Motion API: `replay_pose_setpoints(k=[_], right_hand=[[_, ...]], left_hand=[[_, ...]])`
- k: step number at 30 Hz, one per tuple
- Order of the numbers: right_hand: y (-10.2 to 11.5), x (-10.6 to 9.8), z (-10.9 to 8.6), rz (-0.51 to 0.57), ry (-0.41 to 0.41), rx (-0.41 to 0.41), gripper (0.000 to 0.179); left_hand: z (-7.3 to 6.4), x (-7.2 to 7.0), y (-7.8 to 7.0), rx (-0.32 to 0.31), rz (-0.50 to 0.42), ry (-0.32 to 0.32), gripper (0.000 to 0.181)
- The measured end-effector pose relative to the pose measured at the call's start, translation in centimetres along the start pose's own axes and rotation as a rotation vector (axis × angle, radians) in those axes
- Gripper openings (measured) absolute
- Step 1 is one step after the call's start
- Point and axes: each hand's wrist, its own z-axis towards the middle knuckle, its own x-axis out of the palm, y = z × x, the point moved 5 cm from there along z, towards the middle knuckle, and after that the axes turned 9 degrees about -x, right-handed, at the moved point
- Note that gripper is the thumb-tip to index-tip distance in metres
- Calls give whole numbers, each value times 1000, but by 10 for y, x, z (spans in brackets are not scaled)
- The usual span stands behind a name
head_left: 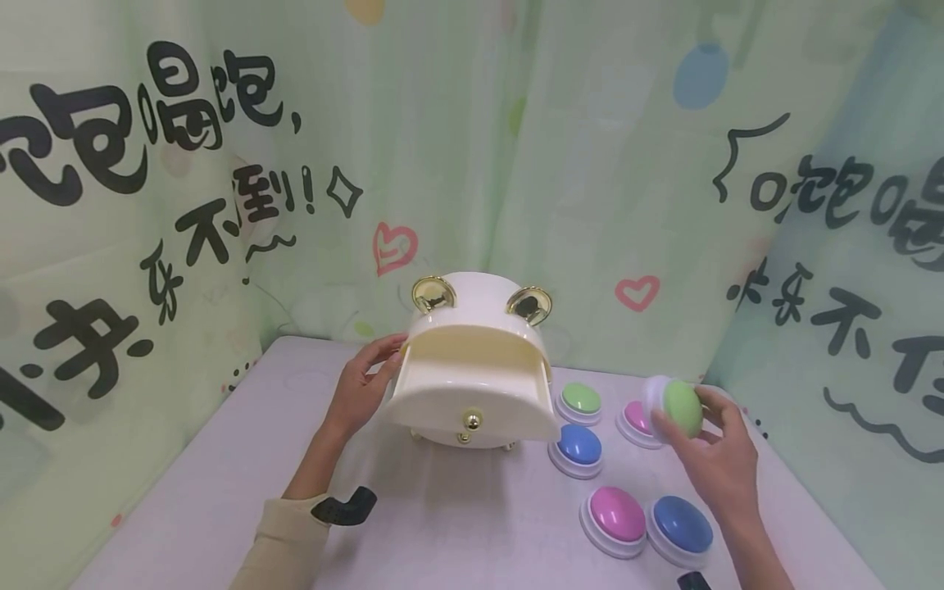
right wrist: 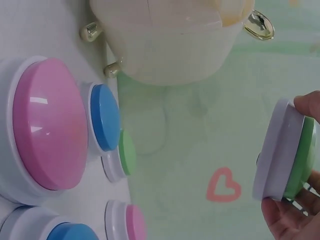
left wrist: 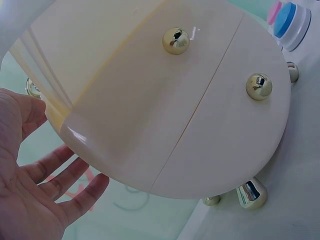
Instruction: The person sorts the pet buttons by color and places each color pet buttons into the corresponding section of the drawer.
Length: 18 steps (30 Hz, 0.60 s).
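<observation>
A cream storage box with gold ear-like trims and gold feet stands mid-table. Its upper drawer, fitted with a round gold knob, is pulled out. My left hand is at the box's left side, its loosely extended fingers against the rounded wall. My right hand pinches a green push button with a white base by its rim, tilted and lifted above the table. Below and behind it is a small pink button, partly hidden by the held one.
To the box's right are another green button and a blue button. Nearer the front, a larger pink button sits beside a second blue button. A printed green curtain rises behind the white table.
</observation>
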Motion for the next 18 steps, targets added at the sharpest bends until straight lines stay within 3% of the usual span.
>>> replay_pose_setpoints(k=[7, 18], right_hand=[[14, 1, -4, -10, -45, -100, 81], [27, 6, -8, 11, -51, -143, 80]], left_hand=[[0, 0, 1, 2, -2, -5, 35], [1, 0, 2, 9, -4, -6, 35]])
